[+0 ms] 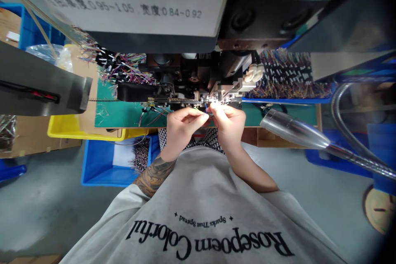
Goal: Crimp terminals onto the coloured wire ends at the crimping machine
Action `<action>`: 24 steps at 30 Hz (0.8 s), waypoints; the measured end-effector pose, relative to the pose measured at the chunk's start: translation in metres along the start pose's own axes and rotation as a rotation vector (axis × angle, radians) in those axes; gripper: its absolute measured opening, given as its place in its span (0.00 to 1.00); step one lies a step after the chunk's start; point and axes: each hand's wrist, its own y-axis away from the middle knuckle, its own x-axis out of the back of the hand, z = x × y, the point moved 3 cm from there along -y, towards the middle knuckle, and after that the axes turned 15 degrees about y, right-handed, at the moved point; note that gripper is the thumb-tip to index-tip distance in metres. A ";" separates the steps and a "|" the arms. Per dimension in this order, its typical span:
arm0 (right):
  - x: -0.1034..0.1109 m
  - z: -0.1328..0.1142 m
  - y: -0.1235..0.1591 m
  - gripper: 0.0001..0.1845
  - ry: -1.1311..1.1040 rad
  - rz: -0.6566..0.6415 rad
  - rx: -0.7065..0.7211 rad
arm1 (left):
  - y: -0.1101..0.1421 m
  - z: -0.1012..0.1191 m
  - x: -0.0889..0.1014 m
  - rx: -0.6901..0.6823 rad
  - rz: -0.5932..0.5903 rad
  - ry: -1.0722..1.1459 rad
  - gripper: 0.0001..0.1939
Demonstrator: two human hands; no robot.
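Both my hands meet at the front of a dark crimping machine (193,78), under a bright spot of light. My left hand (182,128) is closed in a pinch, thumb against forefinger, on thin wires; a short blue wire (206,108) shows at its fingertips, and a bit of yellow-green beside it. My right hand (230,126) is pinched too, its fingertips right at the lit work point, close to the blue wire. Glare and the fingers hide the wire ends there. A strip of terminals (182,100) runs into the machine from the left.
Wire bundles with black and white connectors lie at the left (123,66) and in a blue tray at the right (284,74). A metal gooseneck lamp (293,128) reaches in from the right. Loose wires (151,111) lie on the green mat (123,117). Yellow and blue bins (105,173) stand below left.
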 end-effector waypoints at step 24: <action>0.000 0.001 0.001 0.15 0.089 0.014 0.026 | -0.002 -0.002 0.004 0.030 0.021 -0.078 0.11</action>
